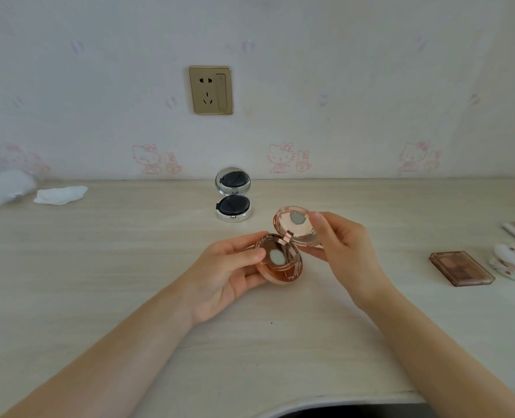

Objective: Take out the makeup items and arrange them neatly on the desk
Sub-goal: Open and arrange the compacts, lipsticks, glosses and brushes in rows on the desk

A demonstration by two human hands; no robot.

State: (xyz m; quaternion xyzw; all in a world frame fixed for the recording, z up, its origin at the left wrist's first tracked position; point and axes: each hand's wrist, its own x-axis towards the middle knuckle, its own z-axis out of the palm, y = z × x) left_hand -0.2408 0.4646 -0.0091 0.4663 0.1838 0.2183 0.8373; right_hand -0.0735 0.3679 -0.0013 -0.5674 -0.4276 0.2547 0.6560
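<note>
Head-worn view, forward and down (near) over the desk (99,267)

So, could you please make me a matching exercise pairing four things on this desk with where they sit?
Things:
1. Rose-gold compact
2. Silver compact
3. Brown palette
4. Crumpled tissue

Places:
A. Far left, near the wall
B. Right side of the desk
C. Held open in the left hand and right hand
D. Standing open at the back, below the socket

Pairs: 1-C, 2-D, 3-B, 4-A
</note>
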